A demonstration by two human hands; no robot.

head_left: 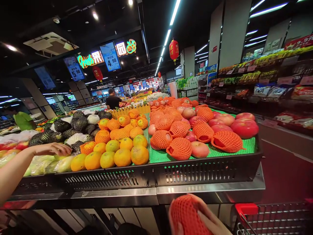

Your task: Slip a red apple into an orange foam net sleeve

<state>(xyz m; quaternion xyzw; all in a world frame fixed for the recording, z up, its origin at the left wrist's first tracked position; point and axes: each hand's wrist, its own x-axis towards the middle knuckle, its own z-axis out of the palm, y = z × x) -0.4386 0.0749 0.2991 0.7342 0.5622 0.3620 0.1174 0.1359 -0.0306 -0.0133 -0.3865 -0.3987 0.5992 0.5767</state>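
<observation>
My right hand (211, 223) is low at the bottom edge, below the display's steel ledge, closed around a fruit wrapped in orange foam netting (184, 212). My left hand (52, 149) reaches in from the left over the display. Its fingers lie stretched out and flat, with nothing in them. It hovers beside the oranges (114, 155) and above pale green bagged fruit (46, 164). Dark netted fruit (68, 127) lies just behind it. Apples, many in orange netting (195, 133), fill the green-matted bin on the right.
The black slotted rim of the display (156, 176) and its steel ledge (210, 189) stand in front of me. A wire shopping cart (276, 218) with a red handle sits at the bottom right. A red-floored aisle (286, 163) runs along stocked shelves (269, 85). A person in black (112, 99) stands far back.
</observation>
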